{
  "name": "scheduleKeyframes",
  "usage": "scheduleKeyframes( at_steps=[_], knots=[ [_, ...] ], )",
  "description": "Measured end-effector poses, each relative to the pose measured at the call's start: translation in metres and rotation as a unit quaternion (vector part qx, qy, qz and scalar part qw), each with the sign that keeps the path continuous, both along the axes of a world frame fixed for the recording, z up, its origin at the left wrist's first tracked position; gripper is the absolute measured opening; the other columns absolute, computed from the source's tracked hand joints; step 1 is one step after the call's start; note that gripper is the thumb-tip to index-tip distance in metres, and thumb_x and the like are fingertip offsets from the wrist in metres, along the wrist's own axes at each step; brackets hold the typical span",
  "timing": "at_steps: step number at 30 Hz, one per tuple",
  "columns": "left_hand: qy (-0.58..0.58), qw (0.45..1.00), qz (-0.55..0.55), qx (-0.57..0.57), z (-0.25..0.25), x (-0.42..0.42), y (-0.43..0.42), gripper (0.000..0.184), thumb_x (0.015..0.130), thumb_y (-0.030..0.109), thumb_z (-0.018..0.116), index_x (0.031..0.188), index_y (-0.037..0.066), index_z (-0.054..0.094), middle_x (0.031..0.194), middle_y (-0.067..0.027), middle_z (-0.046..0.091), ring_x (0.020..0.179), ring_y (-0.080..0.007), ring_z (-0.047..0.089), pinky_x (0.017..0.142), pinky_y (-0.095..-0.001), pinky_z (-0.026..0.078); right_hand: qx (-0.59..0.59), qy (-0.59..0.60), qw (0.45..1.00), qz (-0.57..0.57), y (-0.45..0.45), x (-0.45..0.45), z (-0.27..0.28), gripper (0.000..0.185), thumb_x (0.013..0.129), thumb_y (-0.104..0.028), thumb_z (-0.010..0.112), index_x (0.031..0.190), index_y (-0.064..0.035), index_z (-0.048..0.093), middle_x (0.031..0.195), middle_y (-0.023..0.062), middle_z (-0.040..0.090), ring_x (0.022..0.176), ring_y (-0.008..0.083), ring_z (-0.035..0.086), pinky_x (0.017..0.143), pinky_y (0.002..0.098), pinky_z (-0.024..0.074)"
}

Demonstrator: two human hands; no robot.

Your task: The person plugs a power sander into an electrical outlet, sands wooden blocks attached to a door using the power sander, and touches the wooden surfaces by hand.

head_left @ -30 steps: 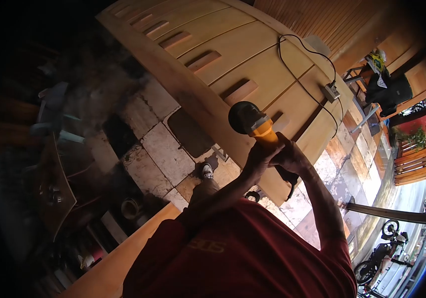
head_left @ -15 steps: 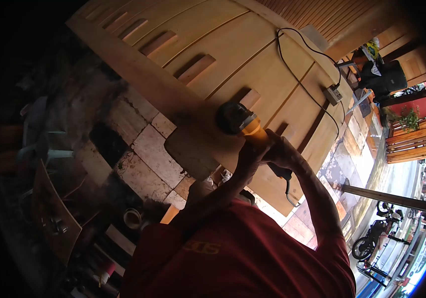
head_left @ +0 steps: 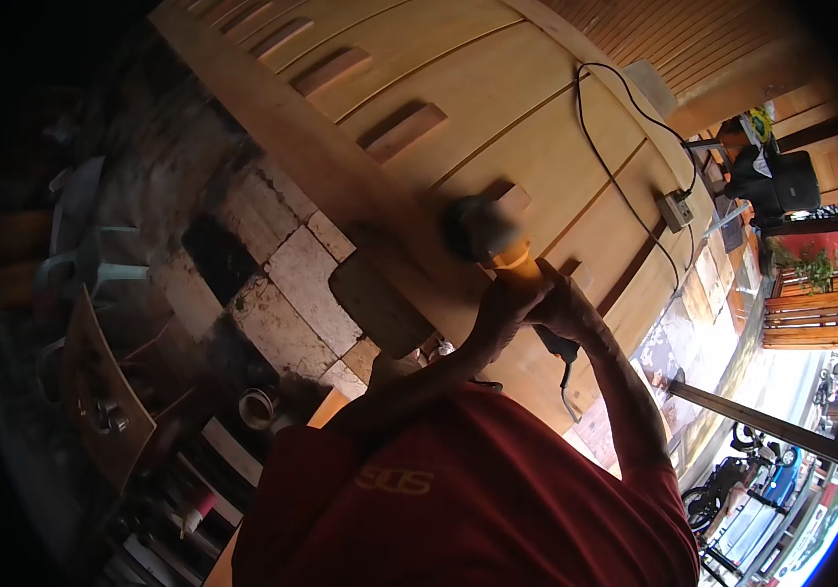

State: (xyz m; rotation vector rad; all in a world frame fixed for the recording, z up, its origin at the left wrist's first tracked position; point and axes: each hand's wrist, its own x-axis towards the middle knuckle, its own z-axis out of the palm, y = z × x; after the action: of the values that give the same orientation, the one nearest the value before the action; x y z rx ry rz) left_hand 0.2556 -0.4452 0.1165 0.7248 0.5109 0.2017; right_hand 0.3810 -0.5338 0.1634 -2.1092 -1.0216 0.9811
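Note:
A yellow angle grinder (head_left: pixel 517 266) with a dark head and round disc (head_left: pixel 466 230) is held in front of my body. My left hand (head_left: pixel 503 311) wraps round its yellow body, and my right hand (head_left: pixel 566 309) closes round it just behind. From the handle's end hangs a black power lead (head_left: pixel 566 370). The disc is at the near border of a large grooved wooden panel (head_left: pixel 478 127), close to a small wood block (head_left: pixel 513 199); whether it touches the wood I cannot tell. Blur covers part of the grinder head.
Several wood blocks (head_left: pixel 407 132) lie along the panel. A black cable (head_left: pixel 595 161) runs across it to a socket box (head_left: pixel 676 210). Below are worn floor tiles (head_left: pixel 311 289), a tilted board (head_left: pixel 106 391) and a round container (head_left: pixel 257 409). A post (head_left: pixel 771 423) and parked motorcycle (head_left: pixel 722 489) are at right.
The view has swung, so the panel and grinder sit slightly further right. The disc stays near the same block, both hands keep their hold, and a blue vehicle now shows in the street.

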Motion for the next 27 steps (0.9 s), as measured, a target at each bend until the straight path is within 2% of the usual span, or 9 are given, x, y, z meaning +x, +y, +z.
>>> scheduleKeyframes(
  at_steps=[5, 7, 11, 14, 17, 23, 26, 27],
  knots=[
    [-0.001, 1.0, -0.009, 0.013, -0.01, 0.002, -0.002, 0.057, 0.095, 0.036, 0.079, 0.132, 0.001, 0.055, 0.116, -0.0074, 0.063, 0.103, -0.013, 0.065, 0.081, -0.0283, 0.058, 0.014, 0.041, 0.999, -0.032, 0.002, -0.005, 0.007, 0.07, 0.07, -0.023, 0.096, 0.124, -0.004, 0.057, 0.105, 0.0181, 0.076, 0.102, 0.0321, 0.076, 0.087, 0.042, 0.0593],
    [0.03, 0.998, -0.039, 0.028, 0.005, 0.0, 0.002, 0.056, 0.095, 0.037, 0.079, 0.131, 0.0, 0.056, 0.113, -0.0067, 0.063, 0.102, -0.0124, 0.065, 0.08, -0.0275, 0.057, 0.0, 0.009, 1.0, -0.011, -0.002, -0.007, 0.006, 0.07, 0.07, -0.022, 0.096, 0.126, -0.0041, 0.057, 0.107, 0.0182, 0.076, 0.104, 0.0321, 0.075, 0.088, 0.0417, 0.0593],
    [0.002, 0.999, -0.002, 0.039, 0.001, -0.004, -0.004, 0.054, 0.096, 0.038, 0.077, 0.129, 0.0, 0.058, 0.111, -0.0067, 0.064, 0.1, -0.0115, 0.065, 0.081, -0.0271, 0.057, -0.026, -0.005, 1.0, -0.008, -0.004, -0.007, 0.003, 0.071, 0.071, -0.022, 0.095, 0.128, -0.0043, 0.058, 0.11, 0.0181, 0.076, 0.106, 0.0321, 0.075, 0.09, 0.042, 0.0589],
    [0.002, 1.0, -0.008, 0.026, 0.005, -0.001, -0.002, 0.054, 0.097, 0.038, 0.077, 0.129, 0.0, 0.058, 0.111, -0.0074, 0.064, 0.1, -0.0114, 0.065, 0.082, -0.0278, 0.056, -0.001, 0.04, 0.999, -0.032, -0.004, -0.004, 0.001, 0.071, 0.07, -0.023, 0.096, 0.128, -0.0046, 0.058, 0.109, 0.0182, 0.076, 0.106, 0.0329, 0.075, 0.09, 0.0424, 0.0586],
    [0.008, 0.999, -0.02, 0.041, -0.003, -0.001, -0.004, 0.056, 0.097, 0.039, 0.076, 0.131, 0.0, 0.057, 0.113, -0.008, 0.064, 0.101, -0.0118, 0.065, 0.083, -0.0282, 0.057, -0.024, 0.003, 1.0, -0.001, -0.002, -0.006, 0.006, 0.071, 0.07, -0.024, 0.096, 0.127, -0.0045, 0.058, 0.109, 0.0178, 0.076, 0.104, 0.0315, 0.075, 0.089, 0.0416, 0.0589],
    [-0.017, 0.999, -0.018, 0.038, -0.009, 0.013, -0.003, 0.059, 0.098, 0.042, 0.075, 0.134, 0.0, 0.055, 0.113, -0.0086, 0.065, 0.102, -0.0126, 0.066, 0.082, -0.0277, 0.057, -0.012, 0.016, 0.999, -0.029, -0.002, 0.005, 0.004, 0.069, 0.071, -0.021, 0.095, 0.127, -0.0031, 0.059, 0.106, 0.0148, 0.076, 0.098, 0.0224, 0.075, 0.085, 0.0379, 0.0602],
    [-0.002, 0.999, -0.043, 0.023, 0.008, 0.026, 0.006, 0.059, 0.097, 0.043, 0.074, 0.135, 0.002, 0.055, 0.114, -0.0093, 0.066, 0.101, -0.0145, 0.068, 0.082, -0.0295, 0.058, 0.029, 0.105, 0.993, -0.053, -0.004, 0.024, -0.005, 0.067, 0.072, -0.017, 0.094, 0.127, -0.0019, 0.059, 0.104, 0.0113, 0.076, 0.096, 0.0175, 0.074, 0.083, 0.0351, 0.0605],
    [0.012, 0.998, -0.058, 0.028, 0.01, 0.03, 0.007, 0.059, 0.097, 0.044, 0.074, 0.136, 0.003, 0.056, 0.115, -0.0098, 0.067, 0.1, -0.0159, 0.07, 0.082, -0.0313, 0.06, 0.038, 0.103, 0.993, -0.053, -0.004, 0.028, -0.005, 0.066, 0.073, -0.014, 0.093, 0.128, -0.0013, 0.06, 0.104, 0.0088, 0.075, 0.095, 0.0144, 0.072, 0.082, 0.0328, 0.0605]
  ],
)
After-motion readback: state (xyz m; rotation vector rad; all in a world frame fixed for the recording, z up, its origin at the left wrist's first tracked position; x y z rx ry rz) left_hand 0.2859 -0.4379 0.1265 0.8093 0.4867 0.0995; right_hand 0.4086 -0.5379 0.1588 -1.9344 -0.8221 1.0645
